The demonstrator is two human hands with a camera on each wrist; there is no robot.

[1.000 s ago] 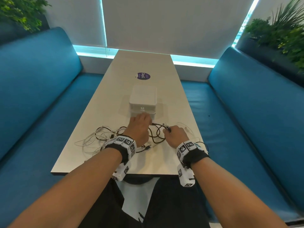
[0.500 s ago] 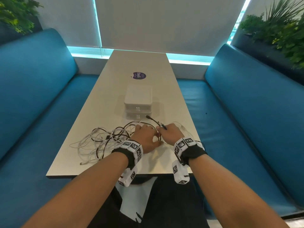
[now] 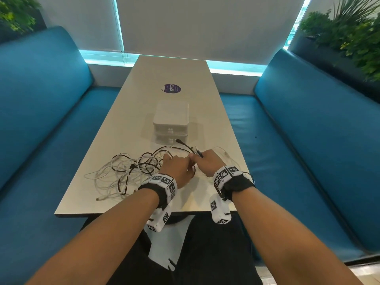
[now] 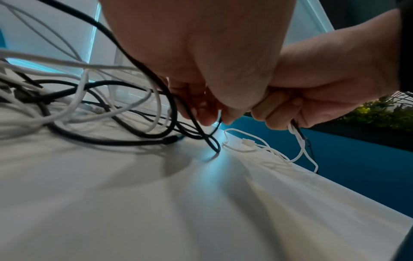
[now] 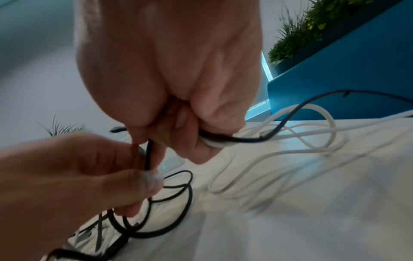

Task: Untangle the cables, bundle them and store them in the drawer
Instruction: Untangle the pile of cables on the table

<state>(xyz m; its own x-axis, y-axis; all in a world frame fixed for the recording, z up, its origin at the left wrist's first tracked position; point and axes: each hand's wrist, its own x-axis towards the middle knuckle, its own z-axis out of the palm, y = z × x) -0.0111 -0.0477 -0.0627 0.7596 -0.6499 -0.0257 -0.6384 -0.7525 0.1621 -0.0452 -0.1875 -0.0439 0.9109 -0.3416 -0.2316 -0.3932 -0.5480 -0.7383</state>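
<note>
Cables lie in a loose tangle of black and white strands on the near end of the table, left of centre in the head view. Both hands meet just right of that tangle, touching each other. The left hand has its fingers curled, pinching a black cable between thumb and fingertips, as the right wrist view shows. The right hand is closed around a black strand and a white one together; these run out of the fist toward the right of the frame, where thin white cable loops on the tabletop near the table's right edge. A black plug end sticks up above the hands, in front of the drawer unit, a small white box with two drawers, both closed, standing at the middle of the table. Beyond it sits a purple sticker. Blue benches flank the table on both sides.
</note>
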